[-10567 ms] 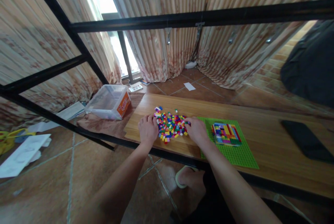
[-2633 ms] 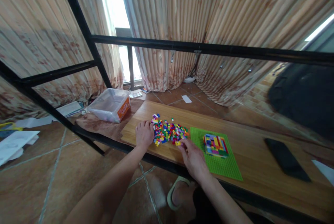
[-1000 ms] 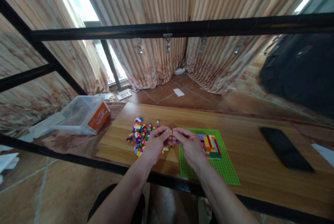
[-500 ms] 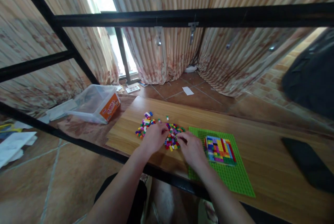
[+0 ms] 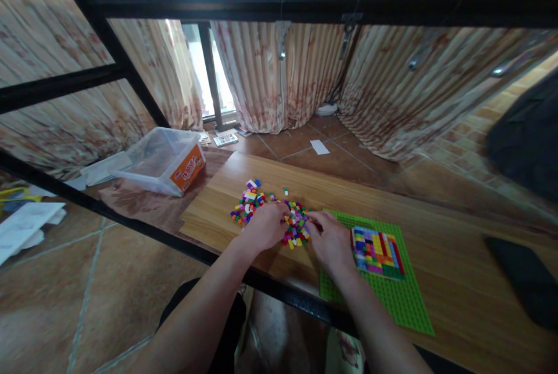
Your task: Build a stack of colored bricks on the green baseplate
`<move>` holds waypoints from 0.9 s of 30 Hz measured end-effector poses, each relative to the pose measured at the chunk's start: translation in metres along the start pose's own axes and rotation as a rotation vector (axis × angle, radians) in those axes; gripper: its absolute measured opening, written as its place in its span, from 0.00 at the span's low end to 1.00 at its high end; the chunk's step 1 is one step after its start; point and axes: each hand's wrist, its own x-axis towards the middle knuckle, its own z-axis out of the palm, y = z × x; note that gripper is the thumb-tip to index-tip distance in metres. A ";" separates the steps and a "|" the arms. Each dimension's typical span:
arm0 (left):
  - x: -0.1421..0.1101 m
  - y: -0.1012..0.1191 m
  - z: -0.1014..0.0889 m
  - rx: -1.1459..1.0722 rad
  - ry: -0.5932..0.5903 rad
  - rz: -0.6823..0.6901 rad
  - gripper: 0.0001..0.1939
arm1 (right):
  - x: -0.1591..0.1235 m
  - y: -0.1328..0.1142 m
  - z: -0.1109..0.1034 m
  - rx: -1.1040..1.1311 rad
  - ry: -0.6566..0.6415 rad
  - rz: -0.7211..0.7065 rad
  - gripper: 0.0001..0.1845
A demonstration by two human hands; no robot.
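Small coloured toy bricks [image 5: 299, 233] lie heaped on the wooden table. My left hand [image 5: 267, 226] reaches over the middle of the heap, fingers curled down among the bricks; whatever it may hold is hidden. At the heap's right edge is my right hand [image 5: 332, 241], its thumb and fingertips drawn together. Anything between them is too small to make out. A green baseplate [image 5: 410, 304] lies just right of that hand and partly under its forearm. On the plate sits a flat, multicoloured block of joined bricks [image 5: 378, 252].
A black phone-like slab [image 5: 523, 275] lies at the table's right. On the floor to the left stands a clear plastic box [image 5: 159, 159] with an orange label. Black metal bars [image 5: 279, 5] cross in front, one low bar [image 5: 288, 295] running under my forearms. Curtains hang behind.
The whole view has shifted, with the table things appearing slightly further right. Both hands stay at the heap, the left fingers bent down among the bricks and the right fingertips at its edge.
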 end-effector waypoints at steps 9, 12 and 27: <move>-0.003 -0.045 -0.020 -0.323 0.032 -0.021 0.09 | 0.004 0.010 -0.012 -0.017 0.024 0.014 0.15; -0.011 -0.064 -0.035 -0.414 0.001 -0.081 0.06 | 0.004 0.012 -0.016 -0.019 0.043 -0.005 0.15; -0.031 -0.068 -0.050 -0.052 -0.139 -0.342 0.12 | -0.046 -0.062 0.048 0.006 -0.165 -0.451 0.12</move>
